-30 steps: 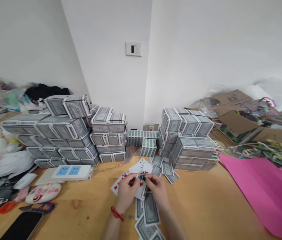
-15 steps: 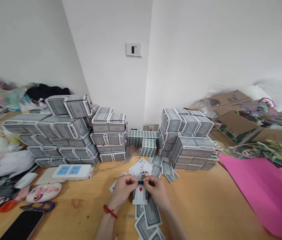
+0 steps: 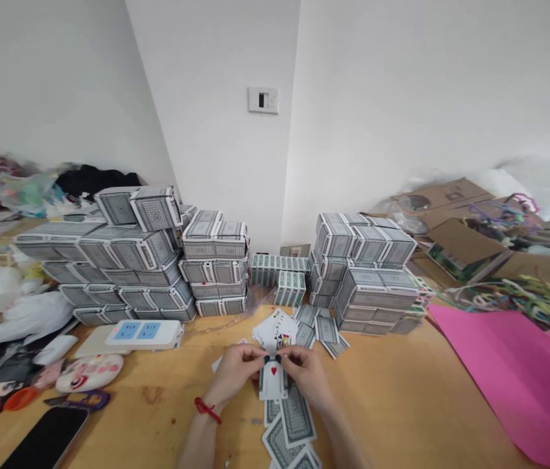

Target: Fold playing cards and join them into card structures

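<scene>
My left hand (image 3: 239,371) and my right hand (image 3: 304,371) face each other low in the middle of the head view. Their fingertips, with dark nails, pinch the far edge of a playing card (image 3: 273,385) that shows a red heart. Just beyond lies a fanned heap of face-up cards (image 3: 272,327). Face-down cards (image 3: 306,324) with grey-green patterned backs are scattered at the heap's right. More face-down cards (image 3: 297,420) overlap on the near side. Another white card is partly covered by my left hand.
Blocks built from folded cards (image 3: 128,251) are stacked at the left, with more card blocks (image 3: 375,286) at the right. A white power strip (image 3: 162,333), a phone (image 3: 47,440) and a utility knife (image 3: 82,400) lie left. Pink paper (image 3: 509,378) and cardboard boxes (image 3: 470,251) occupy the right.
My left hand has shifted slightly left, and my fingertips have moved a little apart along the card's edge. The view has tilted slightly.
</scene>
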A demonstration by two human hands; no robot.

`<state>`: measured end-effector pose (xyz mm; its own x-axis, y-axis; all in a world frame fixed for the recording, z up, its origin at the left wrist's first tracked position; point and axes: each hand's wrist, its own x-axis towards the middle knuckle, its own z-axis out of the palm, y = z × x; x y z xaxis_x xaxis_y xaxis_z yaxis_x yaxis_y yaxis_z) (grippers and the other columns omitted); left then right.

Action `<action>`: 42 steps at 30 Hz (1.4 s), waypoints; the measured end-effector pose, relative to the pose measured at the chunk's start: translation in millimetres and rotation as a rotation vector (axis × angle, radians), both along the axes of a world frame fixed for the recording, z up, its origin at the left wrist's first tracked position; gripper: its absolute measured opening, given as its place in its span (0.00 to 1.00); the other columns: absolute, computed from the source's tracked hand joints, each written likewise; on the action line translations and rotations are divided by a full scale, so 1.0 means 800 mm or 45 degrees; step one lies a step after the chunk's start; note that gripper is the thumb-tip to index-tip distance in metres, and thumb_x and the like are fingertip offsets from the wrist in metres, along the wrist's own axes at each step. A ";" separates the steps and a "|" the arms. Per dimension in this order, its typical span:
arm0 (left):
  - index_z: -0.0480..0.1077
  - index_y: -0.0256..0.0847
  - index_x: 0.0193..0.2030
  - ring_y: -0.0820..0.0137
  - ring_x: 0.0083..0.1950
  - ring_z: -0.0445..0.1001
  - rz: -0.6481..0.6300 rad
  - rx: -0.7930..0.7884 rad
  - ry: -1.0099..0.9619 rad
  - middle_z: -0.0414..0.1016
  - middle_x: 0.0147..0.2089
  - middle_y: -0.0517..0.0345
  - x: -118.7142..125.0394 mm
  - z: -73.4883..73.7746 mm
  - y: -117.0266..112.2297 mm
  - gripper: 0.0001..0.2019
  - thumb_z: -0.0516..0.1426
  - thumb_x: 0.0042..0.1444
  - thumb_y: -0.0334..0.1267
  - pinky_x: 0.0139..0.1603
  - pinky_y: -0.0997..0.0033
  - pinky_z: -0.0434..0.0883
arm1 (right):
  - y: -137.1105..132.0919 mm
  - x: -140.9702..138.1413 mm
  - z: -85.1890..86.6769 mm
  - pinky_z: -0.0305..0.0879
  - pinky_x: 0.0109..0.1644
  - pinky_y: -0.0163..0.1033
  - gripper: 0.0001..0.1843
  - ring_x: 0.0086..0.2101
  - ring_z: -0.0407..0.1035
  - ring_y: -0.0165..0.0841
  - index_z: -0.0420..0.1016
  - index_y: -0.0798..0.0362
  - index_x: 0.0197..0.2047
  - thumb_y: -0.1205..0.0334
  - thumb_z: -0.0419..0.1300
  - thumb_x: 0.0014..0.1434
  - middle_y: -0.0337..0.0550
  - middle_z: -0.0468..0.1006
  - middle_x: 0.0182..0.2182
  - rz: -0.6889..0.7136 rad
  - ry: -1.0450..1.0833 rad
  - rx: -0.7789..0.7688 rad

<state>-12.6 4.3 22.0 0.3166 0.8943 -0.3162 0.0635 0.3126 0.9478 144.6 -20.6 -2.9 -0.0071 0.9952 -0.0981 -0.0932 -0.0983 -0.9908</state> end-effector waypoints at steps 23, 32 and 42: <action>0.71 0.34 0.26 0.75 0.25 0.68 -0.028 -0.035 -0.230 0.72 0.24 0.59 -0.010 -0.008 0.004 0.12 0.63 0.34 0.40 0.29 0.75 0.65 | 0.002 0.004 -0.001 0.61 0.26 0.33 0.14 0.20 0.66 0.27 0.71 0.59 0.25 0.58 0.66 0.38 0.42 0.74 0.20 0.099 0.448 -0.125; 0.68 0.34 0.22 0.77 0.21 0.67 0.113 -0.005 -0.243 0.69 0.19 0.62 -0.002 -0.015 0.003 0.13 0.65 0.29 0.38 0.26 0.76 0.64 | -0.003 0.002 -0.002 0.62 0.27 0.34 0.13 0.21 0.66 0.28 0.68 0.58 0.25 0.60 0.66 0.38 0.39 0.72 0.20 0.144 0.530 -0.007; 0.68 0.32 0.22 0.75 0.23 0.68 0.144 0.024 -0.274 0.70 0.21 0.58 -0.001 -0.017 0.005 0.16 0.64 0.30 0.43 0.27 0.74 0.64 | 0.003 -0.004 -0.011 0.59 0.25 0.33 0.16 0.18 0.64 0.27 0.66 0.57 0.22 0.59 0.67 0.35 0.36 0.69 0.17 0.010 0.564 -0.028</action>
<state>-13.2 8.1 8.1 0.2721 0.9331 -0.2349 -0.1752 0.2881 0.9414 141.6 -18.3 -11.4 -0.0611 0.9926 -0.1052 -0.5078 -0.1217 -0.8529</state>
